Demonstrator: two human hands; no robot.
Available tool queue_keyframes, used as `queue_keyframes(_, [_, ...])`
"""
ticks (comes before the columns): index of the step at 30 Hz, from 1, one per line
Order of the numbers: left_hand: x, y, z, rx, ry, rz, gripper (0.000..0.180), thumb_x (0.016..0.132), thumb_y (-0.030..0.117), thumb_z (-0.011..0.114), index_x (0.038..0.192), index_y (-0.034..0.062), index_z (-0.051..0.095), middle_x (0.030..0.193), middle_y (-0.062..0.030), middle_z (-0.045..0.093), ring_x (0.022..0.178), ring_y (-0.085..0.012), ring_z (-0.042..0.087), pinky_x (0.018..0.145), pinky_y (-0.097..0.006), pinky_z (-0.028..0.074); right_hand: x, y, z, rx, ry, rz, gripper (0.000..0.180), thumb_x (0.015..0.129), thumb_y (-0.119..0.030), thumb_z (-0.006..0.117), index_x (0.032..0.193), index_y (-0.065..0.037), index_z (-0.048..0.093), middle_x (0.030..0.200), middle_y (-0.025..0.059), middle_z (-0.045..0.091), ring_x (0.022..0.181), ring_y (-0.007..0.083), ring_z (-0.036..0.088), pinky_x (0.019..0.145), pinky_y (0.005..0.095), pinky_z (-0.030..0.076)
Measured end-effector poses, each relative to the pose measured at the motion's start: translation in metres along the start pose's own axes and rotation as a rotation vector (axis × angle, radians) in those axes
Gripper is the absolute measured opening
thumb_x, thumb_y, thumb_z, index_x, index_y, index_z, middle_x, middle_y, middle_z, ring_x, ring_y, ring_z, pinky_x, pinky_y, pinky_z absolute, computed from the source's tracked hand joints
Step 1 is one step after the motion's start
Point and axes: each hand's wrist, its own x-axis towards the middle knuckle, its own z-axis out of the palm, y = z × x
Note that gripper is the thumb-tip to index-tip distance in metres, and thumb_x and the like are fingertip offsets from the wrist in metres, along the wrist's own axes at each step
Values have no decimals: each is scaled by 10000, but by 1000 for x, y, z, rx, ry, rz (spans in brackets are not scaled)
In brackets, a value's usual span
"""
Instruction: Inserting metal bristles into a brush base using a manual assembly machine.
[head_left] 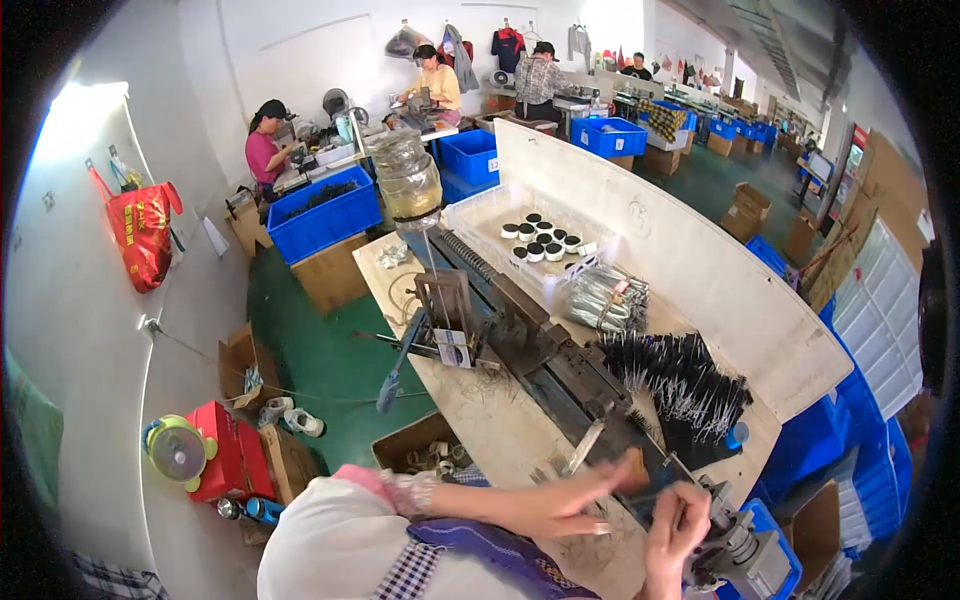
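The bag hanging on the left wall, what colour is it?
The bag is mostly red, seen in the head view.

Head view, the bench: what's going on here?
A person is working at a long metal machine on the bench. The left hand, motion-blurred, reaches across near its close end; the right hand is beside it, fingers curled. Whether either holds anything is unclear. Past the machine lie a pile of black-bristled brushes with wire stems and a bundle of metal wire pieces. Co-workers are at other stations behind.
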Motion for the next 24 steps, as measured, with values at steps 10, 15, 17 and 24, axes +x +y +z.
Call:
queue_keyframes(10, [-43, -77, -39, -282, 378, -429, 326, 1022, 327, 361, 952, 44, 508, 820, 1, 457, 752, -131, 505, 667, -277, 452, 50, 25, -4, -359, -211, 32, 156, 768, 64, 567, 918, 27, 587, 858, 167, 563, 784, 358, 567, 696, 403, 461])
queue_keyframes(15, [0, -53, 3, -583, 295, -835, 264, 1015, 312, 385, 942, 91, 511, 738, 32, 420, 661, -92, 445, 536, -251, 380, 55, 43, 18, -429, -303, -176, 176, 709, 56, 612, 884, 41, 603, 817, 166, 572, 794, 345, 564, 686, 395, 469])
queue_keyframes(17, [15, -38, -1, -726, 373, -974, 236, 1010, 304, 404, 940, 104, 510, 711, 42, 409, 615, -74, 413, 492, -235, 339, 52, 46, 22, -470, -351, -220, 206, 703, 45, 574, 902, 11, 615, 851, 138, 572, 802, 332, 563, 713, 401, 487])
queue_keyframes(24, [15, -18, -102, -1883, 310, -669, 141, 972, 222, 480, 890, 110, 506, 627, 68, 314, 460, -20, 261, 374, -195, 196, 49, 38, 26, -548, -411, -167, 153, 675, 58, 562, 807, -17, 577, 758, 145, 530, 747, 328, 557, 642, 405, 485])
